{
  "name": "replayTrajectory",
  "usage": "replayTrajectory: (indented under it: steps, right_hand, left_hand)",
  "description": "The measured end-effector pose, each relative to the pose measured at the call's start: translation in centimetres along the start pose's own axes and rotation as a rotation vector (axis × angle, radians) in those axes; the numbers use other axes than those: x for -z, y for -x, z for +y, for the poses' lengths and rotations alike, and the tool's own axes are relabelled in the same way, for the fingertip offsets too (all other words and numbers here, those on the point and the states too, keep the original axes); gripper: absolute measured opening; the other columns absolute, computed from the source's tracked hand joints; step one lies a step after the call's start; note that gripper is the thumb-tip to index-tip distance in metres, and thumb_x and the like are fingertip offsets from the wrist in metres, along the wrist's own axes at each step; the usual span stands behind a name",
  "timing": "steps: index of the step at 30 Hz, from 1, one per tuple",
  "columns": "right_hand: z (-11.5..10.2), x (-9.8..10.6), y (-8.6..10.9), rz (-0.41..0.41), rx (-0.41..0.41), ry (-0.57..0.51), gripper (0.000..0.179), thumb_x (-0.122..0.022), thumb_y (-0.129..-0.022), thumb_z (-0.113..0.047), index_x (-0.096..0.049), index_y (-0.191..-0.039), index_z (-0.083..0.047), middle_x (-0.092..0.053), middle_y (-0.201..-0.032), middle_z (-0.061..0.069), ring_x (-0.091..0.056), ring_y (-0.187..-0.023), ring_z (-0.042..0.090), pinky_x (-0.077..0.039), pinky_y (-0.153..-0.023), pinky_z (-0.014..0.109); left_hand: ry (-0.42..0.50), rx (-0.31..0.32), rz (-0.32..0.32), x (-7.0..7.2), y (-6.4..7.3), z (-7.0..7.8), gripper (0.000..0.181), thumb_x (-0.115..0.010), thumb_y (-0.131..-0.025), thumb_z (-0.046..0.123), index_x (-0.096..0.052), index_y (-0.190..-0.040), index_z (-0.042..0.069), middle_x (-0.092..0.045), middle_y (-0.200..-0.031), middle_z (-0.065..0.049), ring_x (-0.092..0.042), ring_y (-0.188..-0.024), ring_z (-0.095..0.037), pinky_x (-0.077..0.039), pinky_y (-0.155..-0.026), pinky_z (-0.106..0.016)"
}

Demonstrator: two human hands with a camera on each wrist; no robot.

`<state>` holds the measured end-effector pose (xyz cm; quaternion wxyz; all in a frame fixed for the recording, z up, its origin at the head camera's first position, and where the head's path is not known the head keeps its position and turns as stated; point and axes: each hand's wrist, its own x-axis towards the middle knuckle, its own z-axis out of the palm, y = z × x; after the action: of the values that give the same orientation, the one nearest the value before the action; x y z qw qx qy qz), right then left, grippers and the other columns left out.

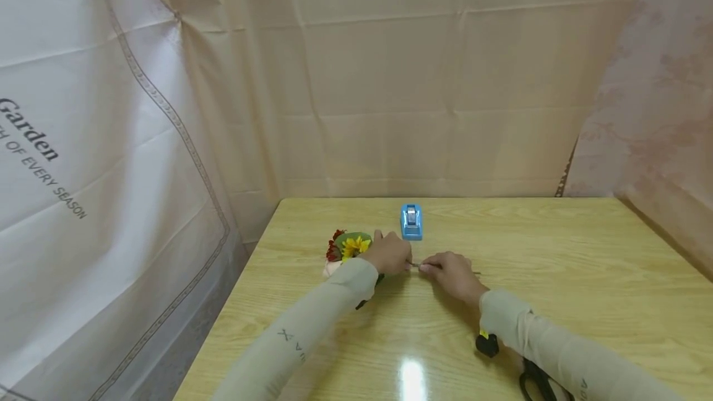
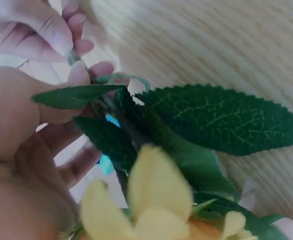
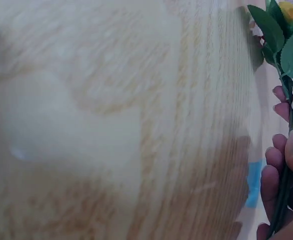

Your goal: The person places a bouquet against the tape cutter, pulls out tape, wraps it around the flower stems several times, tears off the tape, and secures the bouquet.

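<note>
A small bunch of flowers lies sideways over the table, with a yellow flower (image 1: 354, 247), dark red blooms (image 1: 334, 252) and a pale pink one. My left hand (image 1: 388, 255) pinches the green stems (image 2: 105, 102) just below the serrated leaves (image 2: 226, 120). Close beside it, my right hand (image 1: 453, 275) grips the same stems lower down, thumb against curled fingers. In the right wrist view the stems (image 3: 283, 192) run together through both hands, and their ends stick out past the right hand in the head view.
A blue tape dispenser (image 1: 411, 233) stands just behind the hands. Near the right forearm lie a black object with a yellow patch (image 1: 487, 344) and black-handled scissors (image 1: 536, 379), partly under the sleeve. Cloth curtains (image 1: 390, 79) hang behind the wooden table and along its sides.
</note>
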<state>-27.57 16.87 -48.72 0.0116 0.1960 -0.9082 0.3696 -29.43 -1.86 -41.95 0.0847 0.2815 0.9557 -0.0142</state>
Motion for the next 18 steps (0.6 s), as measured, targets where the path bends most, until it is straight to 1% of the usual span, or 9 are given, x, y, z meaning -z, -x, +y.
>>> replayTrajectory:
  steps: [1, 3, 7, 10, 14, 16, 18]
  right_hand:
    - [-0.1, 0.0, -0.1, -0.006, -0.013, -0.006, 0.019, -0.067, -0.100, -0.022, -0.080, -0.107, -0.010, -0.076, -0.112, 0.009, -0.067, -0.111, 0.036, -0.033, -0.090, 0.055]
    - [-0.2, -0.1, -0.2, -0.023, -0.040, -0.017, 0.021, -0.067, -0.101, -0.023, -0.080, -0.108, -0.009, -0.076, -0.115, 0.010, -0.065, -0.115, 0.038, -0.032, -0.095, 0.060]
    - [-0.3, -0.1, -0.2, -0.058, -0.094, -0.032, 0.025, -0.064, -0.102, -0.025, -0.078, -0.113, -0.008, -0.074, -0.120, 0.012, -0.062, -0.121, 0.041, -0.025, -0.104, 0.070]
    - [-0.3, 0.0, -0.3, -0.091, -0.128, -0.044, 0.028, -0.061, -0.104, -0.029, -0.077, -0.117, -0.009, -0.073, -0.120, 0.011, -0.062, -0.122, 0.039, -0.026, -0.106, 0.071]
    - [-0.3, 0.3, -0.3, -0.131, -0.159, -0.056, 0.030, -0.056, -0.107, -0.031, -0.078, -0.115, -0.012, -0.074, -0.110, 0.002, -0.065, -0.109, 0.027, -0.037, -0.102, 0.066]
    - [-0.4, 0.5, -0.4, -0.140, -0.160, -0.055, 0.029, -0.055, -0.107, -0.030, -0.078, -0.114, -0.013, -0.073, -0.102, -0.001, -0.064, -0.099, 0.021, -0.038, -0.099, 0.063]
    - [-0.5, 0.6, -0.4, -0.148, -0.147, -0.044, 0.030, -0.053, -0.108, -0.029, -0.077, -0.113, -0.012, -0.072, -0.096, -0.002, -0.061, -0.092, 0.019, -0.036, -0.098, 0.063]
  left_hand:
    - [-0.015, 0.005, 0.016, -0.1, 0.0, 0.0, 0.016, -0.070, -0.099, 0.031, -0.081, -0.109, 0.024, -0.075, -0.105, 0.011, -0.052, -0.094, -0.015, -0.031, -0.089, -0.042]
    - [-0.046, 0.013, 0.045, -0.4, -0.1, 0.0, 0.016, -0.071, -0.098, 0.031, -0.081, -0.109, 0.023, -0.075, -0.106, 0.010, -0.052, -0.095, -0.015, -0.032, -0.090, -0.042]
    - [-0.103, 0.018, 0.096, -1.2, -0.3, 0.0, 0.014, -0.072, -0.097, 0.031, -0.082, -0.104, 0.024, -0.075, -0.099, 0.010, -0.053, -0.092, -0.015, -0.034, -0.093, -0.045]
    - [-0.144, 0.019, 0.130, -1.5, -0.4, 0.1, 0.013, -0.072, -0.097, 0.032, -0.082, -0.094, 0.024, -0.074, -0.091, 0.011, -0.052, -0.090, -0.015, -0.034, -0.095, -0.047]
    - [-0.199, 0.016, 0.151, -1.4, -0.2, 0.3, 0.016, -0.073, -0.096, 0.036, -0.079, -0.085, 0.025, -0.072, -0.085, 0.012, -0.052, -0.092, -0.015, -0.034, -0.095, -0.046]
    - [-0.231, 0.015, 0.156, -1.3, -0.1, 0.4, 0.017, -0.073, -0.096, 0.037, -0.077, -0.084, 0.026, -0.071, -0.083, 0.013, -0.052, -0.093, -0.015, -0.034, -0.094, -0.044]
    - [-0.257, 0.015, 0.163, -1.4, 0.0, 0.5, 0.019, -0.072, -0.097, 0.037, -0.075, -0.082, 0.026, -0.070, -0.081, 0.013, -0.051, -0.092, -0.015, -0.032, -0.091, -0.042]
